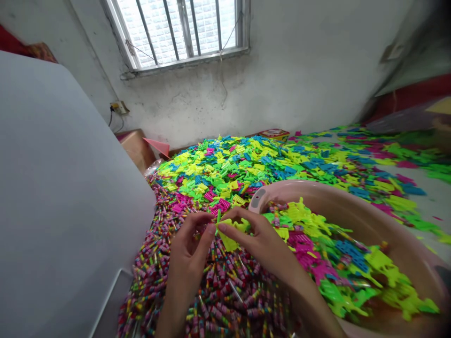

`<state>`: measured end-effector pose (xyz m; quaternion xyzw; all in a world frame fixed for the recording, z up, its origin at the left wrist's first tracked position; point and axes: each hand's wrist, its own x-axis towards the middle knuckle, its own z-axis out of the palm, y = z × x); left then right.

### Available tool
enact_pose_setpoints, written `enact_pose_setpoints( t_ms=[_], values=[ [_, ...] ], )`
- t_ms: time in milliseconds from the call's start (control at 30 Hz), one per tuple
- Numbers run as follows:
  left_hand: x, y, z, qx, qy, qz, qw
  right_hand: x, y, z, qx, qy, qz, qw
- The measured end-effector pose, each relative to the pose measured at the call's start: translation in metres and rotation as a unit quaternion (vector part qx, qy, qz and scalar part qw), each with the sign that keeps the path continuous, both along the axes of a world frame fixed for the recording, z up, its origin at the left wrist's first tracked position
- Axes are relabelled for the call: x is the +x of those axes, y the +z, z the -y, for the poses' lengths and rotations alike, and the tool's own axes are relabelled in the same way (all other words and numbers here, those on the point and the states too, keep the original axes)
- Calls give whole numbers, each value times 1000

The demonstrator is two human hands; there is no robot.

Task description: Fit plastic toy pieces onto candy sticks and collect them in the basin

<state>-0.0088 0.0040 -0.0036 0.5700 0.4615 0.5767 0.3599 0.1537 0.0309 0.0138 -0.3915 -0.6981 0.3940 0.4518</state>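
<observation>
Both of my hands meet near the middle of the view, above a pile of small striped tubes (225, 300). My left hand (193, 239) pinches a thin green piece (218, 217) between thumb and fingers. A yellow plastic piece (229, 241) is in my right hand (255, 234), its thumb and fingers closed on it and its tip touching the green piece. The exact join between the two pieces is hidden by the fingertips. Just to the right is a pink basin (310, 188) holding yellow, green, pink and blue plastic pieces and some tubes.
A large heap of colourful plastic pieces (225, 164) lies behind the hands and spreads right across the floor. At the left stands a big pale panel (70, 188). A cardboard box (136, 148) and a barred window (183, 28) are at the wall (299, 70).
</observation>
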Motion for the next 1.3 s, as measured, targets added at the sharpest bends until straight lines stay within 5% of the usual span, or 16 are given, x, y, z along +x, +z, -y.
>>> enact_pose_setpoints(
  t_ms=[733,1300],
  values=[
    [-1,8,6,10,-27,-35,999,4,-2,-3,3,22,11,1000],
    [-2,5,1,57,14,-79,995,3,-3,-1,1,25,3,1000]
  ],
)
